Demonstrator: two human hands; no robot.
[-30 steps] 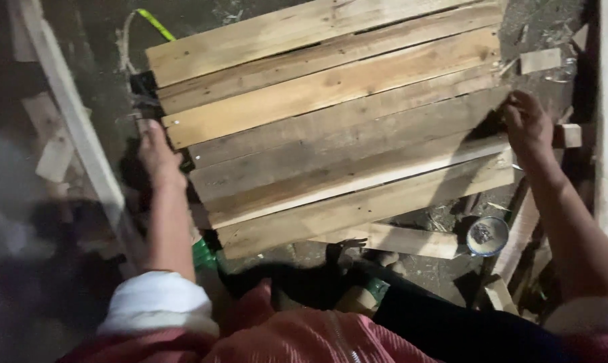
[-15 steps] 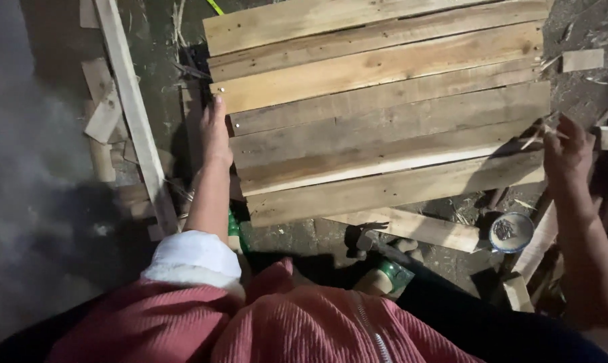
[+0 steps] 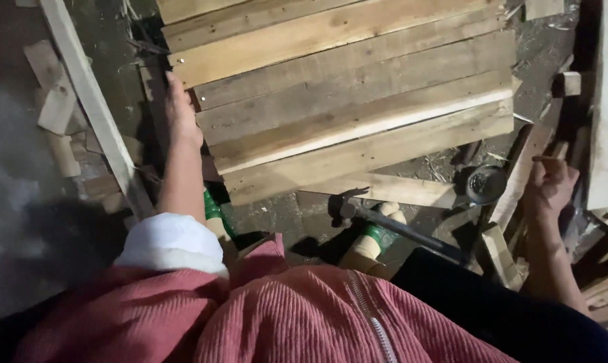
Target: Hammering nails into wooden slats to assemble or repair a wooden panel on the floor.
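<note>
Left hand: left hand (image 3: 181, 111) lies flat with fingers open against the left edge of the wooden boards (image 3: 357, 94), in the upper middle of the frame.
Right hand: right hand (image 3: 551, 185) is at the right side, fingers curled loosely; I cannot tell if it holds anything.
Boards: nailed side by side, flat on the ground.
Hammer: hammer (image 3: 384, 222) lies on the ground just below the boards, near the middle.
Bowl: small round bowl (image 3: 485, 183) sits just left of the right hand.
Long stick: long wood strip (image 3: 92, 107) runs down the left side.
</note>
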